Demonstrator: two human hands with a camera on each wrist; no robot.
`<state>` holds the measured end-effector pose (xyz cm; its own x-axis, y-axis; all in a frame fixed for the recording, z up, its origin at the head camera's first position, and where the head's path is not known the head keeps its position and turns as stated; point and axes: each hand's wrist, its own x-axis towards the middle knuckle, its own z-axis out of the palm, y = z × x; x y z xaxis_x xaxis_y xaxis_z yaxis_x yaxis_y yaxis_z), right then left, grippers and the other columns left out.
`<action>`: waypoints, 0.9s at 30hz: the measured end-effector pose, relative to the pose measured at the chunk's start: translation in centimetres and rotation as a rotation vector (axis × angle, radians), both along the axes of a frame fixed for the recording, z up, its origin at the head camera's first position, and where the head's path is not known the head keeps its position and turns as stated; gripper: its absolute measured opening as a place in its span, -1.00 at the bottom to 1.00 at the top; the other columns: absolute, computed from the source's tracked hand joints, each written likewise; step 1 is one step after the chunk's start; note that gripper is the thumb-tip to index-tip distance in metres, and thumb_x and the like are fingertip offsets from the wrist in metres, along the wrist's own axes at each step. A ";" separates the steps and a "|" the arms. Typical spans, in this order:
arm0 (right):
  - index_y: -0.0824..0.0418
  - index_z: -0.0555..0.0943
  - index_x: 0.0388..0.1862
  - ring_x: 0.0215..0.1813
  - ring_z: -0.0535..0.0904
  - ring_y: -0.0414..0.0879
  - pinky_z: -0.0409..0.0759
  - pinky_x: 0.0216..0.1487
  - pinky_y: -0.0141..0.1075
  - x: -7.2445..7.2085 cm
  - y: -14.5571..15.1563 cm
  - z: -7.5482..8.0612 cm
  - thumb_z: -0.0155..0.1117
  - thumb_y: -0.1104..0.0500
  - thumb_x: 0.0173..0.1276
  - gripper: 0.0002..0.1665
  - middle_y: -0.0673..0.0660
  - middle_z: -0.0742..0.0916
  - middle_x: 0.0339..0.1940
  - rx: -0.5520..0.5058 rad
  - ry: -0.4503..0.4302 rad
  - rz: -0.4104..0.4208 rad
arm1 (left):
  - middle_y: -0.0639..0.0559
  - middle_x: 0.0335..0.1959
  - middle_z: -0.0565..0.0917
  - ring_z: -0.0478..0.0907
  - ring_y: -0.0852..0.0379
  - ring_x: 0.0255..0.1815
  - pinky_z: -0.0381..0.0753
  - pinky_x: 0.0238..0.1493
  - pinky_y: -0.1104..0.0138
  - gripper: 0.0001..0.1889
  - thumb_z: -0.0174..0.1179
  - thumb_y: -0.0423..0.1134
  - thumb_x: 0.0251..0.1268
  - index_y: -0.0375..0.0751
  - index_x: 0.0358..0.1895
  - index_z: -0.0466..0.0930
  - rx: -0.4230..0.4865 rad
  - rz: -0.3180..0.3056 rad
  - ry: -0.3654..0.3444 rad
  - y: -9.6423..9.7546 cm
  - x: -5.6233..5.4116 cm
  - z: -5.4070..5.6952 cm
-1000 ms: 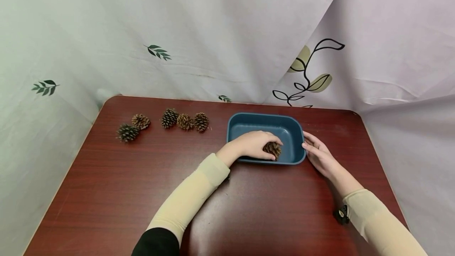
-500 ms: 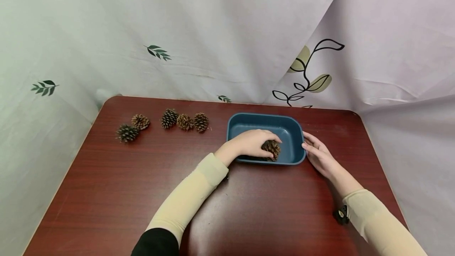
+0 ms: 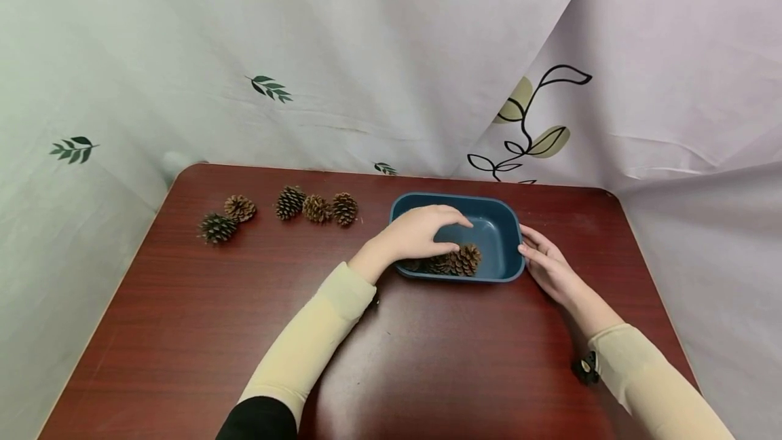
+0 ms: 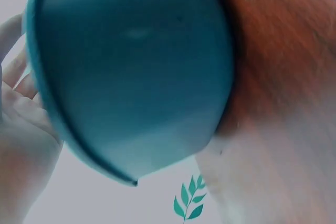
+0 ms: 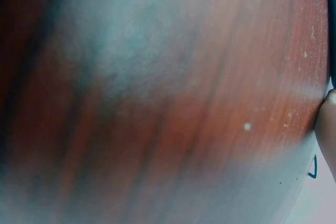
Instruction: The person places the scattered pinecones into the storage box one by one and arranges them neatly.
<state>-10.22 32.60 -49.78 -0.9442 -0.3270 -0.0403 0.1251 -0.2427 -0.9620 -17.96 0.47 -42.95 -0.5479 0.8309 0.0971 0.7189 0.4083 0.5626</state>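
My left hand [image 3: 421, 233] hovers over the blue plastic tub [image 3: 504, 273], thumb and fingers spread apart with nothing between them. Below the thumb, a brown pine cone [image 3: 468, 261] lies in the tub, with another pine cone [image 3: 437, 264] beside it, partly covered by the hand. On the tub's right end, my right hand [image 3: 550, 269] rests its thumb and straight fingers against the outer wall. The left wrist view shows the tub's outer side [image 4: 136, 77] with part of the left hand [image 4: 26, 135] at its rim. A fingertip [image 5: 327, 129] shows at the right wrist view's edge.
Left of the tub, a row holds a dark pine cone [image 3: 290, 203], a lighter pine cone [image 3: 317, 209] and a brown pine cone [image 3: 345, 209]. Farther left lie a greenish pine cone [image 3: 218, 228] and a tan pine cone [image 3: 240, 208]. A white curtain [image 3: 366, 73] hangs behind the wooden table [image 3: 201, 331].
My left hand has let go of the pine cone inside the tub, spread its fingers and drawn back slightly up and left. My right hand has stayed at the tub's end.
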 end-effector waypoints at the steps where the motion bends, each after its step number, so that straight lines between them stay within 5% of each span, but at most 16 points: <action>1: 0.06 0.43 0.50 0.32 0.60 -0.34 0.56 0.32 -0.56 0.0 0.0 0.0 -0.12 0.38 0.72 -0.49 -0.13 0.68 0.35 -0.001 0.000 0.001 | -0.01 0.44 0.62 0.51 0.04 0.51 0.50 0.57 0.17 -0.53 0.36 -0.08 0.51 -0.07 0.40 0.63 0.007 0.008 0.008 -0.3 0.0 0.1; 13: 0.06 0.43 0.50 0.32 0.60 -0.34 0.56 0.32 -0.56 0.0 0.1 0.0 -0.12 0.39 0.72 -0.49 -0.13 0.68 0.35 -0.002 0.003 -0.001 | 0.02 0.37 0.67 0.55 0.05 0.47 0.56 0.53 0.13 -0.58 0.37 -0.12 0.50 -0.06 0.35 0.67 0.074 0.082 0.116 -4.0 1.0 1.3; 27: 0.08 0.42 0.50 0.33 0.60 -0.35 0.57 0.32 -0.56 0.0 -0.1 0.1 -0.10 0.38 0.72 -0.50 -0.13 0.68 0.35 -0.003 -0.009 -0.009 | 0.01 0.28 0.73 0.64 0.00 0.36 0.60 0.47 0.06 -0.62 0.41 -0.19 0.45 -0.11 0.28 0.72 0.121 0.187 0.227 -8.5 2.0 0.8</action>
<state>-10.20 32.53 -49.66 -0.9467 -0.3186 -0.0481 0.1318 -0.2468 -0.9600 -15.96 -8.03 -42.14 -0.6434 0.6923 0.3268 0.7503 0.4853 0.4490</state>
